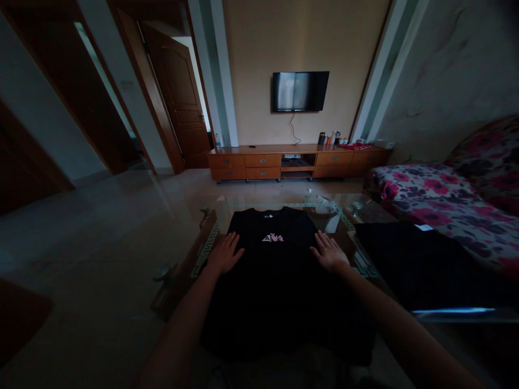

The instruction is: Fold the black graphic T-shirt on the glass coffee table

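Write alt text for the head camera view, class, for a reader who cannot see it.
A person's left hand and right hand lie flat on a black T-shirt spread over a glass table. A wall television hangs beyond.

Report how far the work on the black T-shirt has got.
Done: the black T-shirt lies spread print-up on the glass table. In hand: the left hand and right hand press flat on its two sides, fingers spread. Left: no fold shows in it yet. Another dark cloth lies at the right, apparently untouched.
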Motion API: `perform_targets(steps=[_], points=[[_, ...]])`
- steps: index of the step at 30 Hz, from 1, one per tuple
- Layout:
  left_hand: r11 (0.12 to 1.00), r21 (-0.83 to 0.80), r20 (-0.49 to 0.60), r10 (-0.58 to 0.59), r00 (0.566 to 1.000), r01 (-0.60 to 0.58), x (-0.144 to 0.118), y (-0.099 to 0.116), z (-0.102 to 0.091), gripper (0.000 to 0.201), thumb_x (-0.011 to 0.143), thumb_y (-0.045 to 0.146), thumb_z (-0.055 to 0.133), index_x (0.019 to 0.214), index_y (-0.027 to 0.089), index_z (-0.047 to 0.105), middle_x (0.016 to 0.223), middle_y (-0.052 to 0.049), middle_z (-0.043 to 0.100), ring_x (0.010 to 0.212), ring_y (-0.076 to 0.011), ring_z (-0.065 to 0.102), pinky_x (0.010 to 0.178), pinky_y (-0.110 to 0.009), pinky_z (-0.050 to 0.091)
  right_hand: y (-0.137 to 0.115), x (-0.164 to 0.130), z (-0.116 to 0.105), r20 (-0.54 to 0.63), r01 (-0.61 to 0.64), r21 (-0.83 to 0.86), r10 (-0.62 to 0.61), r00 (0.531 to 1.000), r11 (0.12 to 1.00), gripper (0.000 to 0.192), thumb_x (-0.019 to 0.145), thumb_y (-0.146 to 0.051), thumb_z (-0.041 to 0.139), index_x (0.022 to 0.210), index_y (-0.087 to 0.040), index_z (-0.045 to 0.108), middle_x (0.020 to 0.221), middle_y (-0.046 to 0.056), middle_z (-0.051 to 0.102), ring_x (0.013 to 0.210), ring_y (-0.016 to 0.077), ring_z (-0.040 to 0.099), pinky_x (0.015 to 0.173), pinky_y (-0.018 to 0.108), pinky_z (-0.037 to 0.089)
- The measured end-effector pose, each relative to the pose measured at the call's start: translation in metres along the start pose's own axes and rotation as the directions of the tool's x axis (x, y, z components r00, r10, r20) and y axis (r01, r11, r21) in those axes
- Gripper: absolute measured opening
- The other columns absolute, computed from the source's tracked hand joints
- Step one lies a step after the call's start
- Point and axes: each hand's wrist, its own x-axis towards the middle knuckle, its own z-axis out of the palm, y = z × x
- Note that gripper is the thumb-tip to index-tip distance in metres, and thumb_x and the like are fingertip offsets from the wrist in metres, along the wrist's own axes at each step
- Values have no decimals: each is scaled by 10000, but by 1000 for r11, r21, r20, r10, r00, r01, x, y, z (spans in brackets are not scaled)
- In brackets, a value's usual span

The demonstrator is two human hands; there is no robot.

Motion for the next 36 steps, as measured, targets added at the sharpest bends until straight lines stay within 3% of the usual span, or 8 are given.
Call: perform_targets(steps=[9, 14, 17, 20, 25, 30, 33, 36], points=[[1000, 7, 6, 17, 1000, -17, 54, -12, 9, 705, 1013, 561, 287, 1556, 117, 360, 1657, -130, 273, 1533, -270, 243, 1228, -426, 218, 7, 45, 0, -18, -23, -2, 23, 1000, 1000, 762, 1012, -589, 233, 1610, -115, 237, 1690, 99, 134, 1553, 245, 160, 1256, 420, 153], [994, 103, -80, 49, 996, -41, 58, -3, 1, 557, 1025, 435, 329, 1472, 143, 488, 1596, -142, 403, 1445, -293, 392, 1160, -434, 296, 6, 50, 0, -53, -16, -7, 15, 998, 1000, 726, 1015, -568, 248, 1597, -135, 276, 1689, 93, 170, 1552, 237, 158, 1247, 416, 157], [978, 207, -204, 35, 978, 8, 45, 13, -10, 414, 1019, 322, 343, 1264, 162, 637, 1372, -173, 598, 1275, -315, 523, 1050, -468, 360, -3, 40, -10, -169, -25, -63, 14, 985, 998, 654, 1013, -520, 310, 1521, -120, 409, 1650, 138, 285, 1523, 272, 220, 1225, 434, 170], [958, 286, -218, 30, 975, 35, 25, 28, -21, 364, 1018, 256, 326, 1102, 160, 668, 1085, -167, 679, 1081, -305, 594, 949, -461, 389, -18, 21, -26, -281, -38, -121, 2, 960, 992, 500, 1021, -453, 330, 1302, -126, 585, 1441, 195, 528, 1355, 314, 436, 1134, 455, 276], [958, 263, -216, -60, 975, 118, -13, 36, -45, 335, 1021, 302, 354, 1120, 166, 645, 1060, -158, 684, 1028, -297, 610, 918, -441, 403, -38, -20, -46, -297, -75, -121, 36, 954, 990, 378, 1031, -391, 317, 1108, -165, 610, 1190, 167, 625, 1136, 295, 549, 970, 424, 382], [944, 147, -188, -265, 946, 294, -59, 33, -72, 327, 931, 276, 467, 1172, 145, 644, 1185, -200, 677, 1126, -331, 615, 957, -469, 437, -33, -64, -60, -118, -206, 109, 218, 969, 972, 335, 986, -364, 400, 1153, -171, 618, 1249, 179, 622, 1182, 316, 580, 979, 454, 423], [871, -92, -91, -491, 867, 483, -87, 33, -81, 284, 895, 331, 506, 1040, 166, 686, 1135, -194, 712, 1086, -337, 660, 910, -452, 488, -17, -90, -70, 33, -301, 253, 303, 952, 919, 351, 969, -362, 408, 1146, -181, 652, 1176, 169, 683, 1087, 301, 668, 883, 412, 500], [780, -247, 9, -591, 806, 575, -118, 33, -86, 265, 884, 374, 512, 910, 188, 699, 970, -153, 756, 984, -317, 712, 813, -392, 525, 4, -118, -79, 99, -347, 302, 333, 938, 888, 372, 953, -386, 428, 1103, -175, 696, 1085, 170, 729, 1026, 296, 711, 804, 362, 533]])
